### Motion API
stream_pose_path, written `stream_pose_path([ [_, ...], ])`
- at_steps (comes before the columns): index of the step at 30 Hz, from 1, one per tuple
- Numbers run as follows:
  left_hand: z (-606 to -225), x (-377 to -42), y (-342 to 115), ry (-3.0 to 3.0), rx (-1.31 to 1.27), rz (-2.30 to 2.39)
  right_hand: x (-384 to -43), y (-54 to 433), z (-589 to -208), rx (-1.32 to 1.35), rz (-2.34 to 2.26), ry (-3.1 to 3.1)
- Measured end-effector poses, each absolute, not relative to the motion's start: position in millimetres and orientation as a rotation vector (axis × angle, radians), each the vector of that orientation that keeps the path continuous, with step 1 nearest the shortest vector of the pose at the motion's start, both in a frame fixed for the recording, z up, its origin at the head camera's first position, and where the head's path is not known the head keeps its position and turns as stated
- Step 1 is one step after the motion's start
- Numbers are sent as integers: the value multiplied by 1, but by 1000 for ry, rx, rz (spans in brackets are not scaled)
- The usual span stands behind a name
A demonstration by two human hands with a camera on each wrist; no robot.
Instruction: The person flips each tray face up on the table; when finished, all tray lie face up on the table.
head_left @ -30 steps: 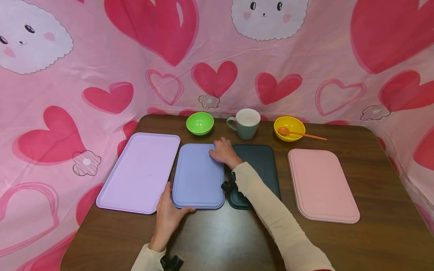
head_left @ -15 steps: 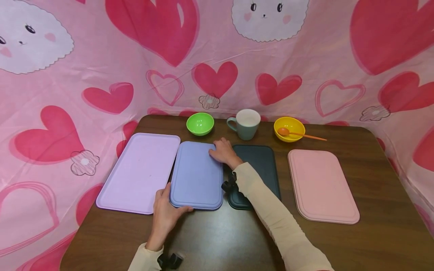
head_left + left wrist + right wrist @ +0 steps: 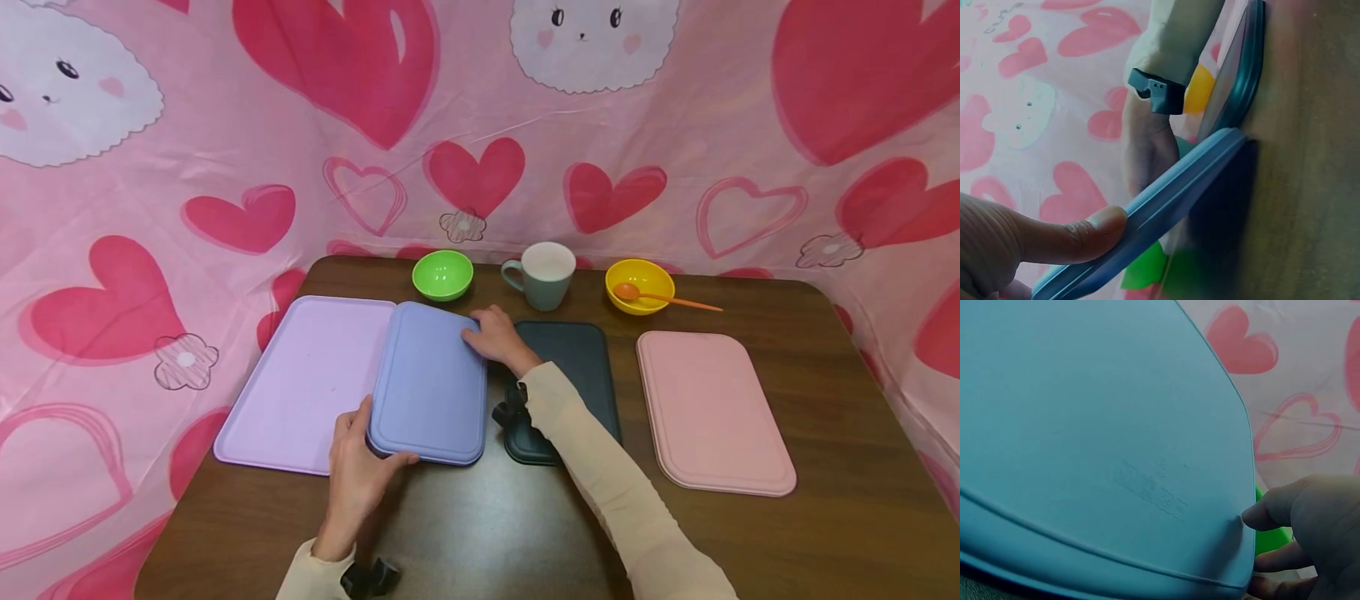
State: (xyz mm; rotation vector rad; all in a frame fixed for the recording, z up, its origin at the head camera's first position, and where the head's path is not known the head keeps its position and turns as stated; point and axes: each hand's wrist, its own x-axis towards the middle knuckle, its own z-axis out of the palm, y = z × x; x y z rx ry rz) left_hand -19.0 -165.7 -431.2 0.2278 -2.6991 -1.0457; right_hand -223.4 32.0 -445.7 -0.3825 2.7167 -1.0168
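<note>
A blue rectangular tray point(image 3: 431, 383) with rounded corners is held between both hands, its left side lifted over the edge of a lilac tray point(image 3: 303, 383). My left hand point(image 3: 358, 471) grips its near left corner; in the left wrist view the thumb lies along the rim of the blue tray point(image 3: 1172, 194), which slants above the table. At the far right corner, my right hand point(image 3: 498, 342) pinches the edge, and the right wrist view shows faint raised marks on the blue tray's face point(image 3: 1085, 425). Fingers under the tray are mostly hidden.
A dark green tray point(image 3: 573, 358) lies partly under the right forearm, and a pink tray point(image 3: 716, 408) lies farther right. Along the back stand a green bowl point(image 3: 442, 275), a grey-green mug point(image 3: 546, 283) and a yellow bowl point(image 3: 639, 275) with an orange spoon point(image 3: 682, 301). A pink heart-print cloth hangs behind.
Both hands have shifted the blue tray left and raised its left side, so it now overlaps the lilac tray's right edge. The left hand moved further than the right.
</note>
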Motion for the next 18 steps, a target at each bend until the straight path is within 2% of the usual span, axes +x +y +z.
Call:
stream_pose_path([
  [11, -420, -17, -159, -2636, 195, -1014, -203, 33, -420, -371, -1170, 2735],
  [18, -416, -16, -155, -2622, 158, -1013, -181, 26, -397, -483, -1228, 2742],
])
